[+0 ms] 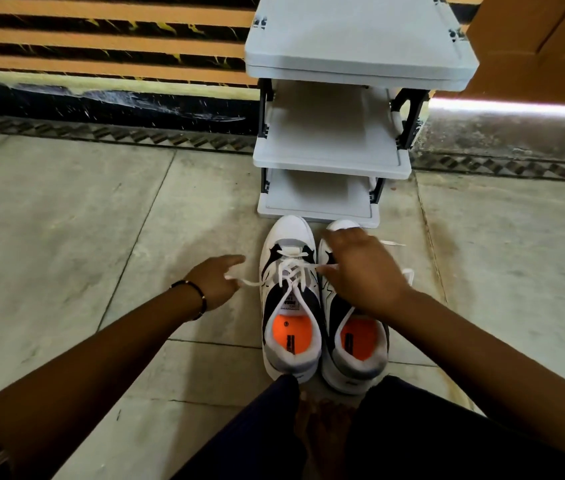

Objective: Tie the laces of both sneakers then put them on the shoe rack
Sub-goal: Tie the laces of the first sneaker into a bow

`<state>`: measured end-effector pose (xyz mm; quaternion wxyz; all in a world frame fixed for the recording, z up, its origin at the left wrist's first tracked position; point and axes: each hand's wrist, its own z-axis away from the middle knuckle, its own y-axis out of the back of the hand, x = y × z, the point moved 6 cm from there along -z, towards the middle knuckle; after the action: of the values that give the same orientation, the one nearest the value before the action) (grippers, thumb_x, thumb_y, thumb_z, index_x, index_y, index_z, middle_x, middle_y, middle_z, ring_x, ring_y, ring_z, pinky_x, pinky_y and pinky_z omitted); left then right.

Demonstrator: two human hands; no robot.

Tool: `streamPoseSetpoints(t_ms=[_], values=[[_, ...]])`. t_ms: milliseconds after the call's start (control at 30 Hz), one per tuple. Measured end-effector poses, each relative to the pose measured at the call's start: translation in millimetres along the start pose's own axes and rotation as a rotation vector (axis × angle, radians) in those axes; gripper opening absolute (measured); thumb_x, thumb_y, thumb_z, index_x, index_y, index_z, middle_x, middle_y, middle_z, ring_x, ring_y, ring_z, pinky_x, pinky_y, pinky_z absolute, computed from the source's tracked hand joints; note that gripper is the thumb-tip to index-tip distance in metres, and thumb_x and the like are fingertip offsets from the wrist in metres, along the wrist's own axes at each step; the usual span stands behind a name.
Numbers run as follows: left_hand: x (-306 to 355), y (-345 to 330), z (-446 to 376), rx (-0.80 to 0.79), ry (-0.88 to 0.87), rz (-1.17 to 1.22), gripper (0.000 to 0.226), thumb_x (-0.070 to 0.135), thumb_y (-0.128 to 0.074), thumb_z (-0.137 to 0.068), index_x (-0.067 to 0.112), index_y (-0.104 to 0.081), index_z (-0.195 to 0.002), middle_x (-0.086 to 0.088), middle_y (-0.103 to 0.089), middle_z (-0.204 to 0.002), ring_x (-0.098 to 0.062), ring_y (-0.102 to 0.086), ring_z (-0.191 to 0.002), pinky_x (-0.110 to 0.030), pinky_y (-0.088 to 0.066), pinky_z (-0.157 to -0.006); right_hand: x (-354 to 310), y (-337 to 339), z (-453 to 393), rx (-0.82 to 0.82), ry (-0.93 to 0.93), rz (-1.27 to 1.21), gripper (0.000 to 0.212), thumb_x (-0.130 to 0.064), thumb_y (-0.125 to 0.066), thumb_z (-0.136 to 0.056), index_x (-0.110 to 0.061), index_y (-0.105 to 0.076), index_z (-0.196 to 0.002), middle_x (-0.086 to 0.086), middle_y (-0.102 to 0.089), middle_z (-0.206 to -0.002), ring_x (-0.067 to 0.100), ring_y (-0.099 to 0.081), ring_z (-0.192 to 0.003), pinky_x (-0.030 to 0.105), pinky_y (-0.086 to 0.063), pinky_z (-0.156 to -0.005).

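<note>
A pale tiled floor (66, 220) runs to a far wall with orange and black stripes (101, 39). Against that wall, right of centre, stands a grey shoe rack (333, 161) with three bare shelves. Just near of its lowest shelf, two white, black and grey sneakers sit side by side on the floor, toes toward the rack, orange insoles showing. The left hand (213, 282) pinches a white lace end (250, 282) pulled out leftward from the left sneaker (289, 299). The right hand (360, 271) lies over the right sneaker (357, 344), fingers curled at the left sneaker's other lace; its grip is hidden.
</note>
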<state>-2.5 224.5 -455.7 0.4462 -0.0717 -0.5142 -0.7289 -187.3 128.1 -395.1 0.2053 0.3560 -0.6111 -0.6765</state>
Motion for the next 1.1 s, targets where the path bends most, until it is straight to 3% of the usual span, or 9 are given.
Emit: streamPoseSetpoints(t_ms=[133, 267, 400, 567, 667, 767, 900, 1033, 1100], values=[[48, -5, 1, 0.019, -0.227, 0.142, 0.039, 0.002, -0.051, -0.086, 0.018, -0.057, -0.122, -0.006, -0.051, -0.137, -0.02, -0.044, -0.129, -0.021, -0.031, -0.099, -16, -32, -18, -0.217, 0.05, -0.135, 0.026, -0.026, -0.055, -0.085, -0.008, -0.062, -0.103, 0.018, -0.067, -0.103, 0.035, -0.058, -0.099, 0.037, -0.044, -0.079], [61, -14, 4, 0.076, -0.332, 0.042, 0.028, 0.01, -0.058, -0.085, 0.013, -0.064, -0.112, -0.009, -0.058, -0.127, -0.021, -0.049, -0.121, -0.019, -0.033, -0.097, -11, -29, -22, -0.173, 0.035, -0.353, 0.013, -0.015, -0.058, -0.083, -0.007, -0.068, -0.087, 0.015, -0.071, -0.085, 0.03, -0.063, -0.079, 0.034, -0.044, -0.069], [60, -9, 8, 0.1, -0.346, 0.08, 0.019, 0.01, -0.054, -0.087, 0.008, -0.066, -0.102, -0.012, -0.067, -0.109, -0.024, -0.059, -0.105, -0.03, -0.044, -0.093, -17, -21, -14, -0.068, 0.071, -0.467, 0.01, -0.007, -0.058, -0.082, -0.007, -0.068, -0.082, 0.011, -0.069, -0.074, 0.026, -0.061, -0.069, 0.032, -0.043, -0.062], [56, -10, 14, 0.041, -0.35, 0.099, 0.019, 0.01, -0.054, -0.087, 0.016, -0.062, -0.103, 0.007, -0.057, -0.071, -0.009, -0.054, -0.072, -0.004, -0.038, -0.062, -17, -17, -9, -0.045, 0.043, -0.545, 0.011, -0.005, -0.059, -0.081, -0.008, -0.07, -0.085, 0.011, -0.071, -0.082, 0.024, -0.064, -0.077, 0.033, -0.048, -0.071], [61, -6, 18, 0.091, -0.423, -0.005, 0.017, 0.008, -0.055, -0.086, 0.009, -0.066, -0.099, 0.002, -0.062, -0.08, -0.011, -0.053, -0.074, -0.018, -0.037, -0.066, -13, -13, -6, -0.031, 0.012, -0.537, 0.008, -0.01, -0.063, -0.081, -0.012, -0.07, -0.085, 0.009, -0.071, -0.081, 0.021, -0.064, -0.077, 0.035, -0.051, -0.074], [61, 7, 21, 0.239, -0.478, -0.042, 0.016, 0.004, -0.055, -0.085, 0.005, -0.07, -0.091, -0.006, -0.058, -0.083, -0.015, -0.051, -0.075, -0.011, -0.035, -0.063, -2, -10, 0, -0.002, -0.044, -0.46, 0.007, -0.021, -0.064, -0.081, -0.022, -0.07, -0.085, -0.001, -0.067, -0.067, 0.014, -0.06, -0.066, 0.033, -0.05, -0.066], [45, 11, 20, 0.279, -0.434, -0.057, 0.017, 0.001, -0.054, -0.084, 0.004, -0.071, -0.085, -0.01, -0.057, -0.08, -0.02, -0.052, -0.072, -0.018, -0.036, -0.061, 4, -17, 11, -0.022, -0.043, -0.318, 0.016, -0.029, -0.059, -0.084, -0.032, -0.071, -0.095, -0.001, -0.074, -0.086, 0.018, -0.066, -0.082, 0.028, -0.046, -0.066], [25, 10, 19, 0.282, -0.35, -0.085, 0.014, 0.004, -0.056, -0.084, 0.003, -0.07, -0.084, -0.019, -0.063, -0.084, -0.018, -0.049, -0.072, -0.009, -0.03, -0.061, 4, -21, 18, -0.009, 0.006, -0.192, 0.02, -0.027, -0.055, -0.087, -0.029, -0.07, -0.099, 0.0, -0.074, -0.094, 0.024, -0.065, -0.089, 0.025, -0.039, -0.063], [15, 8, 20, 0.275, -0.304, -0.104, 0.014, 0.008, -0.056, -0.085, 0.005, -0.07, -0.084, -0.019, -0.064, -0.085, -0.018, -0.049, -0.073, -0.013, -0.032, -0.06, 2, -22, 20, 0.006, 0.032, -0.175, 0.02, -0.026, -0.053, -0.087, -0.027, -0.07, -0.098, 0.001, -0.074, -0.096, 0.025, -0.065, -0.09, 0.024, -0.035, -0.063]])
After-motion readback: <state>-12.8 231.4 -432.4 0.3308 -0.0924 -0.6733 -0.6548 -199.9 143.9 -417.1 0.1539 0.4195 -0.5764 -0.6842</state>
